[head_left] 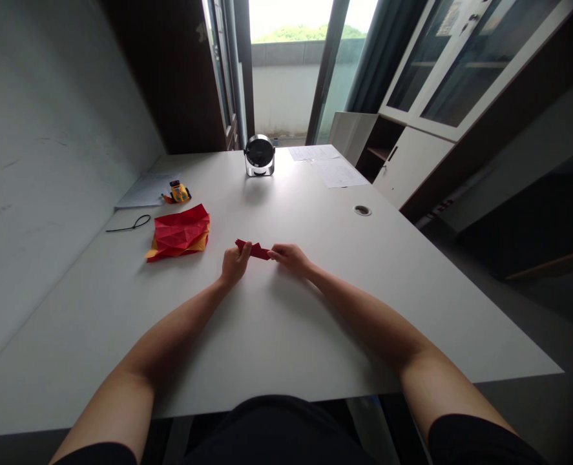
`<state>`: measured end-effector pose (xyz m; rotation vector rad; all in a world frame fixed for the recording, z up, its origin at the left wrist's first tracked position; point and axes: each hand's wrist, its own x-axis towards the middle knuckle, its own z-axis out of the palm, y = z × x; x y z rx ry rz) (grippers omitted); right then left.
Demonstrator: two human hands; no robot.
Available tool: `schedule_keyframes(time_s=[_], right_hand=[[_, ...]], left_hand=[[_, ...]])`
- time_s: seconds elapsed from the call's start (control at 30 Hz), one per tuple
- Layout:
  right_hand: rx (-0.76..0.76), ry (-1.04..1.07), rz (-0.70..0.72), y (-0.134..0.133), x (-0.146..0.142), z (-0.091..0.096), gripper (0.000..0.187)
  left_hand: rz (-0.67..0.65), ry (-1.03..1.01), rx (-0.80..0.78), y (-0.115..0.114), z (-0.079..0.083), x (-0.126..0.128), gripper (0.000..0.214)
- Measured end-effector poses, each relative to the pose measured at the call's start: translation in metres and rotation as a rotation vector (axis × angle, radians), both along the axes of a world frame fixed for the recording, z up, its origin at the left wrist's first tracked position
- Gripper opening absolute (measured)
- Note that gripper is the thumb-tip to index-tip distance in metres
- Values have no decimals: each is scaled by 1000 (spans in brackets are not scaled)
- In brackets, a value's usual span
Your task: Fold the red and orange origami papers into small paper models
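Observation:
A small folded piece of red paper (260, 251) is stretched between my two hands, just over the middle of the white table (286, 336). My left hand (236, 263) is closed on its left end, thumb on top, and a jagged red edge sticks up past the fingers. At the right end, my right hand (290, 256) pinches the paper between thumb and fingers. Left of my hands lies a pile of creased red and orange paper sheets (182, 231). The parts of the paper under my fingers are hidden.
Behind the pile sit a small yellow toy (178, 192) and a black cable tie (130, 225). A round black fan-like device (260, 154) stands at the far edge. Papers (342, 174) lie at the back right, near a round cable hole (362, 210). A wall (48, 161) borders the left side.

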<state>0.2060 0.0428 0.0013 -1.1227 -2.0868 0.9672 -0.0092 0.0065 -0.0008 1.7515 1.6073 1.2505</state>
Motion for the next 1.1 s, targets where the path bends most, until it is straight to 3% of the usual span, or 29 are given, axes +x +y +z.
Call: schedule_keyframes(time_s=[0.2, 0.5, 0.6, 0.83, 1.1], right_hand=[[83, -37, -16, 4, 2, 1, 33], [157, -21, -57, 17, 16, -1, 35], [136, 4, -181, 35, 33, -2, 39], [163, -12, -670, 89, 101, -13, 35], [144, -198, -1017, 104, 153, -25, 32]], left_hand=[[52, 5, 23, 2, -2, -2, 61], [0, 30, -16, 3, -1, -2, 53], [14, 6, -3, 5, 0, -6, 47], [22, 62, -44, 6, 2, -7, 42], [-10, 110, -53, 4, 5, -5, 39]])
